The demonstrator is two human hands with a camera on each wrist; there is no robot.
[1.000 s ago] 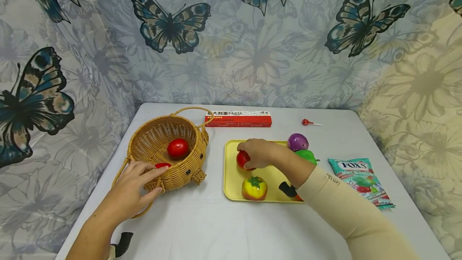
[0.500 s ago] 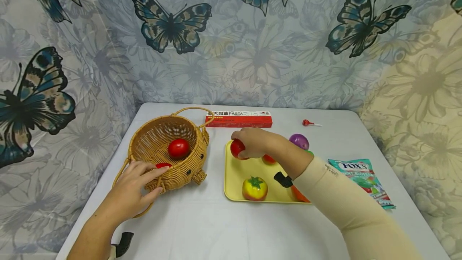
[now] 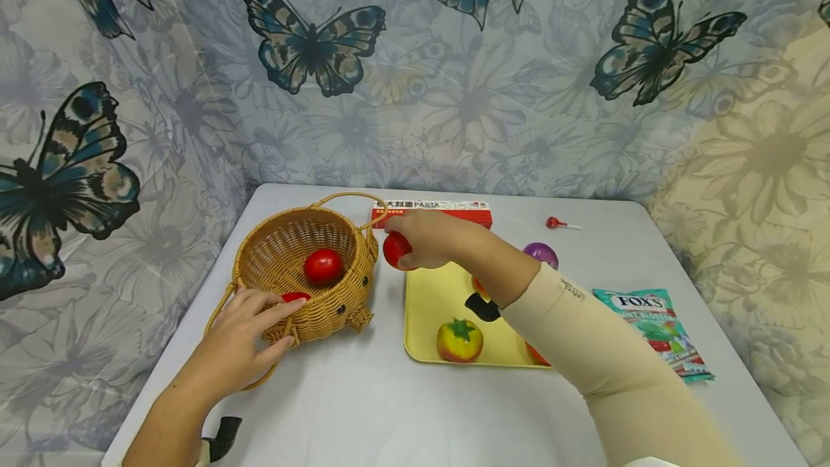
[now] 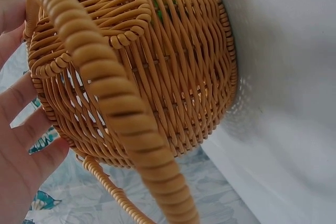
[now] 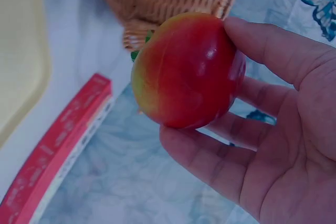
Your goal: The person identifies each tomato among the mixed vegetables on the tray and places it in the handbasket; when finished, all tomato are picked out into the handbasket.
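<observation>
Your right hand (image 3: pixel 428 240) is holding one red fruit (image 3: pixel 396 250) above the table (image 3: pixel 363 409), between one tray (image 3: pixel 421 330) and one basket (image 3: pixel 324 317) near the left edge. Your left hand (image 3: pixel 243 337), fingers spread, is touching the basket's rim; apparently two red pieces (image 3: pixel 323 267) are lying inside.

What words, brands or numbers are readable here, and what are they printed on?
"FOX'S": on the teal bag.
"MINT BLOSSOM": below that on the bag, small and partly blurred.
"大利面 PASTA": on the red-and-white box, its first character partly hidden.
Too small or blurred: the sleeve lettering and finer print on bag and box.
</observation>
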